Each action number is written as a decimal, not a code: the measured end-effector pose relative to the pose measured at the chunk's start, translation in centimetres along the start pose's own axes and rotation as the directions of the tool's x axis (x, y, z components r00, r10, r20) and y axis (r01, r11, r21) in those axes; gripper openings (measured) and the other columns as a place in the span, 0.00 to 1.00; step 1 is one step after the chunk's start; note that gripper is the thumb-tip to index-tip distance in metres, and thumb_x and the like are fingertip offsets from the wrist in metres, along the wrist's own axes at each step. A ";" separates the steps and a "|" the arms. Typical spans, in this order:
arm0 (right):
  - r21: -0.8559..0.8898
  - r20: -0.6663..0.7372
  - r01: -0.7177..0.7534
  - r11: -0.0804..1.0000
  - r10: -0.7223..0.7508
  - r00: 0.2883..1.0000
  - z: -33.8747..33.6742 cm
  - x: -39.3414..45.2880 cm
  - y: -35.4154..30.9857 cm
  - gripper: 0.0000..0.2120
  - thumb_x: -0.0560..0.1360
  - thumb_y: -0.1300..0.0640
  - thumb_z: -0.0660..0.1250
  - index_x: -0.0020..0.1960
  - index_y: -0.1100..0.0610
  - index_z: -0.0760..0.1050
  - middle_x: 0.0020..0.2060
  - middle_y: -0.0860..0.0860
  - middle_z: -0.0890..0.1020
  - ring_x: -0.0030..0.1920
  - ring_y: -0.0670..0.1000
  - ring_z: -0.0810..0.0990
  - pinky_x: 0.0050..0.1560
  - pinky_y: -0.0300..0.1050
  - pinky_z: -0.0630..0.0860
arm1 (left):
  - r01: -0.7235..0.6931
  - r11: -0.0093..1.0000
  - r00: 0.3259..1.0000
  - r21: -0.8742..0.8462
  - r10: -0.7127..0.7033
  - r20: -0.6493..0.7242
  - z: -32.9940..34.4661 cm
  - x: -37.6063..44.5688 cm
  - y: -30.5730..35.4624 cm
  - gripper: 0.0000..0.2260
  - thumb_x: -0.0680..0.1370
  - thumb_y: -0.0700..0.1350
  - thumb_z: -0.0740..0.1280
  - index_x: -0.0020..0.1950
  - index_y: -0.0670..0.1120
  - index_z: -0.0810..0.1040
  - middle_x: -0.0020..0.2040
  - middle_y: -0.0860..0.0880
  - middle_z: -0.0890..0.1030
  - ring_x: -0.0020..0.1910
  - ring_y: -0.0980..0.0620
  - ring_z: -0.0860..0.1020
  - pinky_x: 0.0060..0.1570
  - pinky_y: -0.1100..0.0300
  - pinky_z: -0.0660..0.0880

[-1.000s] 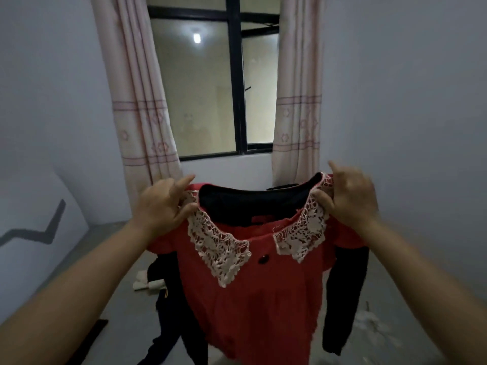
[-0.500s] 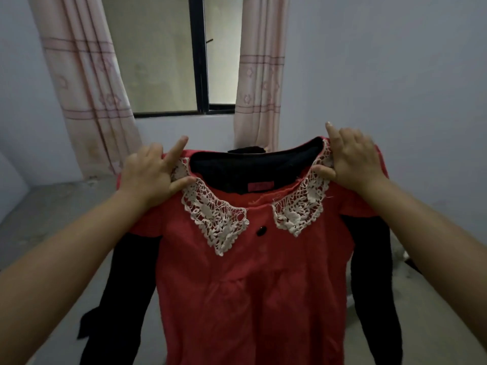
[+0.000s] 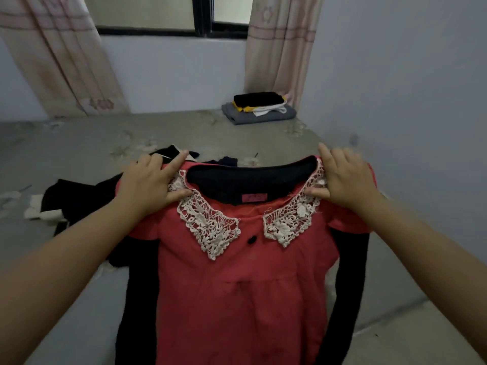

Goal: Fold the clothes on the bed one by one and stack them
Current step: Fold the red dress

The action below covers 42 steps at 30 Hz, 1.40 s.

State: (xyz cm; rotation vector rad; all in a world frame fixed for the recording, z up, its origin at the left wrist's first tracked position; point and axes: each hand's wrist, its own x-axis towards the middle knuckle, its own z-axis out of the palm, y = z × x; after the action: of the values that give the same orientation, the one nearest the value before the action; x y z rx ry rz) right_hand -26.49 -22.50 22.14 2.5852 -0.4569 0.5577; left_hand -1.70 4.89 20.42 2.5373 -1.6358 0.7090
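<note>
Red dress [image 3: 237, 299] held up in front of me by its shoulders, front facing me, hanging over the near part of the bed [image 3: 79, 146]. White lace collar [image 3: 210, 227] lies open in two points; one small black button [image 3: 251, 239] between them. Black lining shows inside the neckline, with a pink label [image 3: 254, 198] at the back of the neck. Black sleeves [image 3: 345, 299] hang straight down on both sides of the red body. The lower hem is cut off by the frame edge.

My left hand [image 3: 147, 188] grips the left shoulder: thumb pressed on the lace at the collar's edge, fingers [image 3: 174, 160] curled over the top of the fabric. My right hand [image 3: 347, 180] grips the right shoulder the same way, thumb on the lace, fingers folded over the seam. Both grips are clamped on cloth.

Behind the dress, to the left, unfolded black clothes [image 3: 79, 196] with white bits lie spread on the bed. A second small dark piece [image 3: 226, 161] lies just past the neckline.

At the far right corner of the bed sits a stack [image 3: 259, 108]: grey item at the bottom, white and yellow in the middle, black on top.

Pale wall [image 3: 395, 75] right and behind; window [image 3: 203, 22] with dark frame above; pink-patterned curtains [image 3: 58, 61] either side.
</note>
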 end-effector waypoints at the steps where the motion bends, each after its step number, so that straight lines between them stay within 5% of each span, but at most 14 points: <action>1: 0.021 0.054 0.008 1.000 -0.009 0.999 2.9 1.3 0.8 0.45 0.71 0.28 0.38 0.59 0.67 0.66 0.34 0.60 0.75 0.31 0.57 0.74 0.30 0.44 0.69 | 0.011 1.000 0.999 -0.004 -0.011 0.032 2.4 2.1 0.1 0.37 0.73 0.71 0.39 0.65 0.46 0.66 0.33 0.39 0.72 0.29 0.42 0.72 0.26 0.59 0.64; 11: 0.210 0.344 0.051 0.976 -0.123 0.931 24.7 7.6 2.3 0.53 0.68 0.25 0.35 0.56 0.69 0.75 0.34 0.59 0.76 0.30 0.56 0.75 0.30 0.43 0.70 | -0.042 0.999 0.952 -0.005 0.041 0.304 20.5 11.0 -0.3 0.42 0.73 0.70 0.38 0.63 0.43 0.75 0.33 0.40 0.73 0.30 0.43 0.71 0.26 0.59 0.64; 15: 0.194 0.309 -0.012 0.981 -0.049 0.950 27.9 11.4 3.5 0.52 0.66 0.23 0.36 0.55 0.68 0.72 0.34 0.59 0.75 0.31 0.56 0.74 0.30 0.44 0.69 | -0.074 0.990 0.976 0.118 0.047 0.215 23.8 16.3 -2.8 0.40 0.72 0.71 0.38 0.67 0.46 0.69 0.35 0.38 0.73 0.32 0.42 0.72 0.27 0.57 0.64; 18: 0.158 0.207 -0.073 0.985 0.039 0.977 31.6 15.4 4.0 0.55 0.63 0.22 0.37 0.57 0.68 0.71 0.38 0.62 0.76 0.35 0.59 0.75 0.35 0.47 0.72 | 0.013 0.970 0.958 0.244 -0.082 0.273 26.1 21.1 -3.1 0.37 0.72 0.70 0.48 0.75 0.50 0.55 0.52 0.36 0.72 0.49 0.40 0.71 0.40 0.53 0.65; 20: 0.151 0.242 -0.092 0.984 0.054 0.969 34.1 16.6 2.9 0.56 0.61 0.21 0.38 0.68 0.63 0.65 0.55 0.66 0.74 0.52 0.65 0.75 0.51 0.58 0.72 | 0.078 0.964 0.898 0.255 -0.179 0.402 29.2 22.7 -1.7 0.37 0.74 0.66 0.54 0.75 0.52 0.44 0.69 0.38 0.60 0.67 0.40 0.60 0.60 0.50 0.62; 21: 0.155 0.358 -0.128 0.980 0.065 0.932 35.0 16.3 2.0 0.54 0.59 0.22 0.40 0.73 0.57 0.57 0.66 0.65 0.67 0.65 0.65 0.67 0.62 0.63 0.63 | 0.105 0.968 0.874 0.228 -0.199 0.443 30.6 22.7 -0.2 0.35 0.75 0.62 0.56 0.75 0.52 0.42 0.74 0.39 0.52 0.72 0.39 0.52 0.67 0.49 0.55; 23: 0.217 0.545 -0.260 0.941 0.104 0.832 36.7 13.7 0.3 0.50 0.59 0.27 0.38 0.75 0.52 0.48 0.74 0.59 0.54 0.74 0.60 0.51 0.69 0.64 0.49 | 0.164 0.978 0.846 0.126 -0.205 0.492 34.0 20.8 3.5 0.31 0.79 0.55 0.55 0.75 0.50 0.42 0.76 0.42 0.44 0.74 0.40 0.42 0.71 0.48 0.45; 26: 0.237 0.628 -0.460 0.856 0.226 0.744 38.8 6.1 -0.8 0.45 0.65 0.34 0.40 0.73 0.60 0.58 0.69 0.64 0.64 0.70 0.63 0.61 0.66 0.62 0.59 | 0.282 0.944 0.832 -0.173 -0.151 0.533 37.0 15.1 9.7 0.28 0.79 0.53 0.52 0.75 0.44 0.50 0.76 0.40 0.49 0.75 0.41 0.46 0.71 0.47 0.47; 28: 0.184 0.642 -0.614 0.768 0.379 0.667 39.6 -0.1 -0.7 0.39 0.69 0.38 0.47 0.67 0.67 0.66 0.60 0.69 0.72 0.61 0.67 0.71 0.58 0.63 0.68 | 0.345 0.894 0.799 -0.286 -0.121 0.588 37.8 11.9 13.1 0.34 0.74 0.60 0.44 0.75 0.43 0.54 0.75 0.40 0.52 0.74 0.41 0.49 0.71 0.47 0.49; 31: 0.068 0.652 -0.829 0.555 0.605 0.458 38.8 -7.8 0.0 0.38 0.72 0.39 0.55 0.67 0.71 0.63 0.59 0.71 0.72 0.59 0.69 0.71 0.57 0.63 0.69 | 0.331 0.907 0.724 -0.259 -0.068 0.686 39.5 7.8 16.0 0.42 0.65 0.67 0.31 0.75 0.50 0.50 0.76 0.43 0.50 0.75 0.44 0.48 0.71 0.47 0.47; 33: 0.030 0.665 -0.881 0.472 0.649 0.370 38.1 -10.8 -0.1 0.37 0.74 0.43 0.60 0.69 0.71 0.60 0.60 0.71 0.71 0.61 0.69 0.70 0.60 0.61 0.67 | 0.293 0.922 0.736 -0.254 -0.049 0.675 40.3 6.4 16.6 0.42 0.71 0.70 0.32 0.72 0.47 0.63 0.72 0.38 0.63 0.71 0.39 0.61 0.68 0.43 0.55; 35: 0.081 0.671 -0.885 0.459 0.631 0.389 37.8 -11.9 -0.7 0.34 0.74 0.46 0.63 0.68 0.70 0.61 0.58 0.69 0.73 0.59 0.67 0.72 0.58 0.57 0.69 | 0.327 0.912 0.715 -0.250 -0.066 0.696 40.7 6.0 16.6 0.41 0.73 0.69 0.34 0.67 0.45 0.71 0.67 0.37 0.70 0.67 0.36 0.67 0.65 0.43 0.57; 38: 0.121 0.746 -0.917 0.379 0.575 0.336 37.9 -11.0 -1.0 0.31 0.76 0.49 0.63 0.71 0.64 0.58 0.59 0.65 0.75 0.58 0.63 0.74 0.54 0.51 0.71 | 0.328 0.910 0.732 -0.251 -0.077 0.677 40.5 5.9 16.6 0.43 0.71 0.70 0.33 0.69 0.46 0.69 0.70 0.38 0.67 0.70 0.38 0.63 0.65 0.39 0.57; 42: 0.067 0.679 -0.900 0.430 0.641 0.357 37.8 -10.0 4.4 0.30 0.75 0.46 0.63 0.70 0.62 0.61 0.53 0.68 0.77 0.54 0.67 0.76 0.51 0.54 0.71 | 0.344 0.894 0.754 -0.286 -0.082 0.651 39.8 7.6 17.6 0.40 0.72 0.69 0.39 0.71 0.46 0.65 0.72 0.39 0.63 0.72 0.39 0.59 0.66 0.37 0.54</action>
State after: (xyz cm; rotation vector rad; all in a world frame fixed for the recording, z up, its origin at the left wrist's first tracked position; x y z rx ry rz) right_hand -25.40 -42.62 -11.61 2.7426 -2.1590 0.1171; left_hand -0.47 -20.29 -15.85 2.7136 -1.3526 -0.5168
